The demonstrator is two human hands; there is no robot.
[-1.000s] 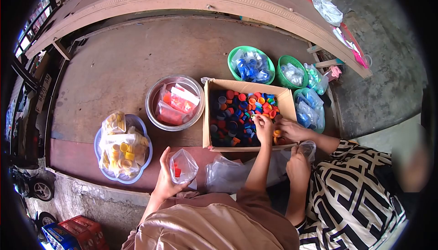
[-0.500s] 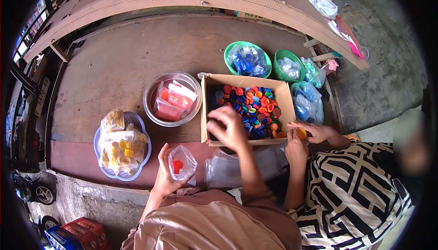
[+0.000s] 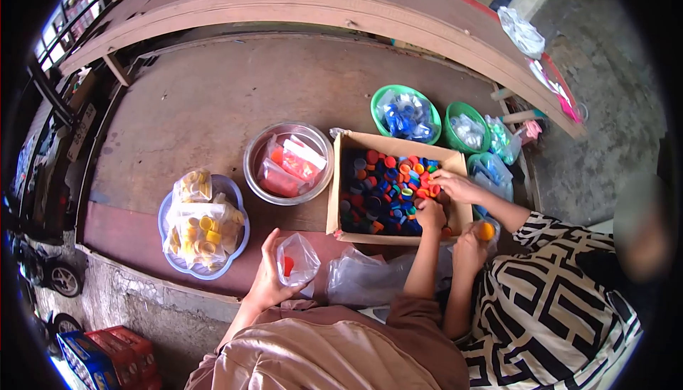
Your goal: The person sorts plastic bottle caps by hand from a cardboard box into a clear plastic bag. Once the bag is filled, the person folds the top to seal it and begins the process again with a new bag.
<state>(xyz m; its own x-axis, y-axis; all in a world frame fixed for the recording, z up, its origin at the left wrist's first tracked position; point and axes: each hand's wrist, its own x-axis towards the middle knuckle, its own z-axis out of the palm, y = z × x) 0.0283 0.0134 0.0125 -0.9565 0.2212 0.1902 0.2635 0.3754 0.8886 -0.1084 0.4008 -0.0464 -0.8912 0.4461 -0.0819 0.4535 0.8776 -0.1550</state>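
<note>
My left hand (image 3: 269, 276) holds a clear plastic bag (image 3: 297, 260) upright, with something red inside it. My right hand (image 3: 430, 217) is down among the coloured bottle caps (image 3: 391, 187) in the cardboard box (image 3: 332, 198); its fingertips are bent, and what they may hold is hidden. Another person's hand (image 3: 459, 188) reaches into the same box from the right. That person's other hand (image 3: 467, 253) holds a bag with an orange cap (image 3: 486, 231) at its mouth. Flat clear bags (image 3: 363, 276) lie in front of the box.
A metal bowl (image 3: 250, 169) with bags of red caps is left of the box. Farther left stands a lilac basket (image 3: 171, 255) of yellow-cap bags. Green baskets (image 3: 377, 116) (image 3: 449, 134) with filled bags sit behind the box. A raised wooden bench (image 3: 320, 9) spans the back.
My right hand moved left out of the box, then came back into its front right part. The other person's reaching hand went from the bag into the box. The view shifted slightly.
</note>
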